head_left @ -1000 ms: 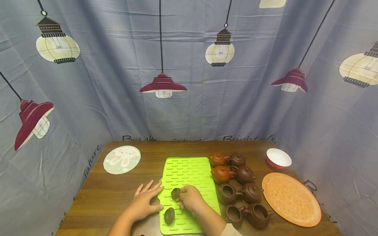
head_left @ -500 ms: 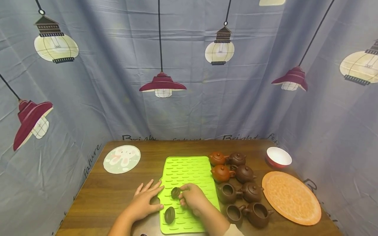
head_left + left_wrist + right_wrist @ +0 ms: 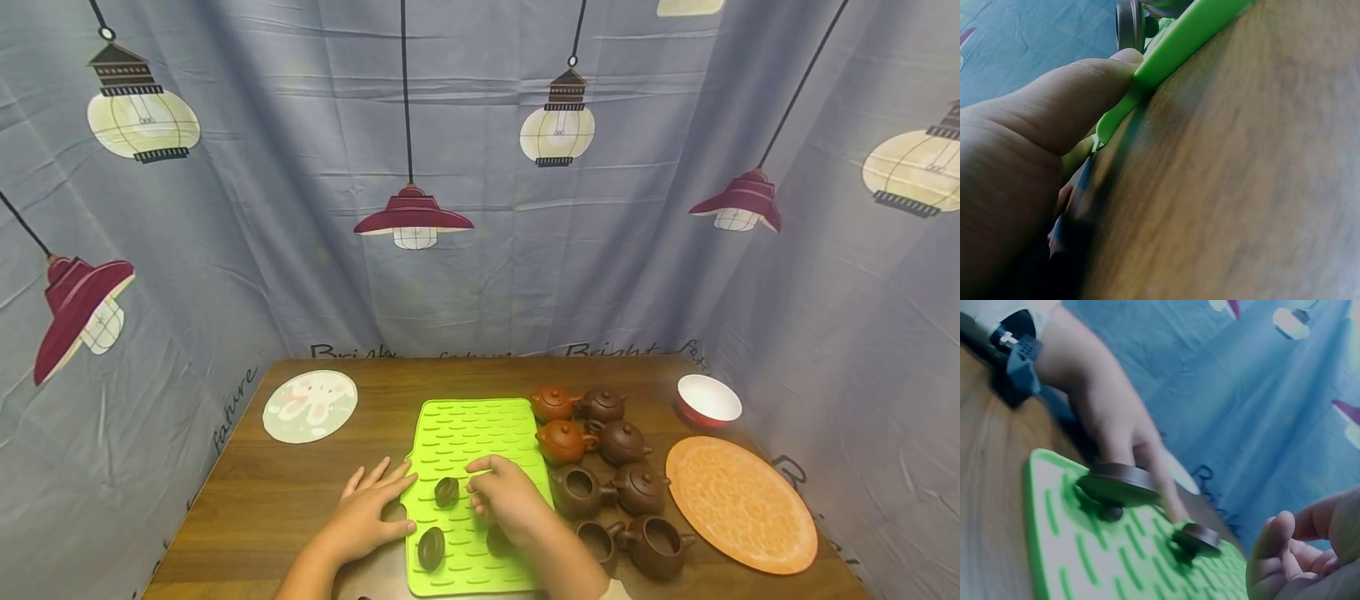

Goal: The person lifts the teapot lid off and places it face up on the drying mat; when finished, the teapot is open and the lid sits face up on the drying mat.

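A bright green mat [image 3: 491, 429] with raised ridges lies on the table. My left hand [image 3: 367, 512] rests beside it with fingers spread, thumb and fingertips on its left edge. Two dark brown teapot lids, a smaller lid [image 3: 447, 492] and a larger lid [image 3: 431, 548], lie tilted on the mat, knob side down, as the right wrist view shows. Just right of the smaller lid hovers my right hand [image 3: 510, 500], fingers loosely bent and holding nothing. A third dark round piece [image 3: 498, 542], probably a lid, is partly hidden under the right wrist.
Right of the mat stand several small teapots, orange-brown ones [image 3: 562, 442] and dark brown ones [image 3: 622, 442], some without lids [image 3: 655, 547]. Farther right are a red-and-white bowl [image 3: 708, 402] and an orange oval mat [image 3: 740, 504]. A bunny-print mat [image 3: 310, 406] lies back left.
My right hand has let go of the smaller lid and drawn back to the right. The dark piece under the wrist has come into view. My left hand has stayed put.
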Demonstrator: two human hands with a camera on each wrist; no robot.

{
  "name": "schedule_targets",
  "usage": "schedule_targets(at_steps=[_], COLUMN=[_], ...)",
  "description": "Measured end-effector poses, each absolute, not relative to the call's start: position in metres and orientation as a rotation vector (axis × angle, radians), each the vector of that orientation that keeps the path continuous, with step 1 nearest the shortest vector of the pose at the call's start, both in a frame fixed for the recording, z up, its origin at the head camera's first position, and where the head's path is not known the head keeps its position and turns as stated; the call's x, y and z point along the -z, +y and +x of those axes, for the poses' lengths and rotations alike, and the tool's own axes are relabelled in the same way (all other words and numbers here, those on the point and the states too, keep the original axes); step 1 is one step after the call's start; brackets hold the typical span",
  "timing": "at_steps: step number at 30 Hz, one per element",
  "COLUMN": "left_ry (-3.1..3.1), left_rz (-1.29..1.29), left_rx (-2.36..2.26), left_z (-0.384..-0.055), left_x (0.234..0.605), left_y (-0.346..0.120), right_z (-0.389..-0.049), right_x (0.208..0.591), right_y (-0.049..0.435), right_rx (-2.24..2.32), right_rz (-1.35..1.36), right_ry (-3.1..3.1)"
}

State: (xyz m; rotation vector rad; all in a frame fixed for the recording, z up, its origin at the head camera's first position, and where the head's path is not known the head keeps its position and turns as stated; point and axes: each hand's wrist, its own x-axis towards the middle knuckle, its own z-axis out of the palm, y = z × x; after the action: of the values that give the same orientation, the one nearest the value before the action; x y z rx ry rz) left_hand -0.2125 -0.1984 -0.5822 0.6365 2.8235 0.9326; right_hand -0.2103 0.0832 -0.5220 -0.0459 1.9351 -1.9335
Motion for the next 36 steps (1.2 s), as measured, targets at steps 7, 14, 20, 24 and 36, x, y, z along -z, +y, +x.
schedule_targets(at_steps=[7,14,20,24,36], left_ry=[2.817,2.806,2.813,2.799,2.776], left_rz=[0.646,0.648,0.646,0.645,0.651], left_rx=[-0.933,-0.937,-0.935,-0.943,-0.962], left_z=[-0.212,-0.211,-0.212,-0.212,-0.210], left_x=[0.581,0.579,0.579,0.578,0.573], left_y=[-0.199,-0.200,-0.199,-0.198,-0.197], right_z=[-0.210,-0.210,-0.211,-0.209,-0.203], right_x=[0.509,0.500,0.492,0.489,0.491], right_y=[0.118,0.152,0.181,0.200,0.254], right_rx=[1.836,1.756,1.697,1.659,1.125], right_rz=[-0.093,-0.047,0.016,0.047,0.122], right_ry=[2.173,2.354,2.519,2.568,2.989])
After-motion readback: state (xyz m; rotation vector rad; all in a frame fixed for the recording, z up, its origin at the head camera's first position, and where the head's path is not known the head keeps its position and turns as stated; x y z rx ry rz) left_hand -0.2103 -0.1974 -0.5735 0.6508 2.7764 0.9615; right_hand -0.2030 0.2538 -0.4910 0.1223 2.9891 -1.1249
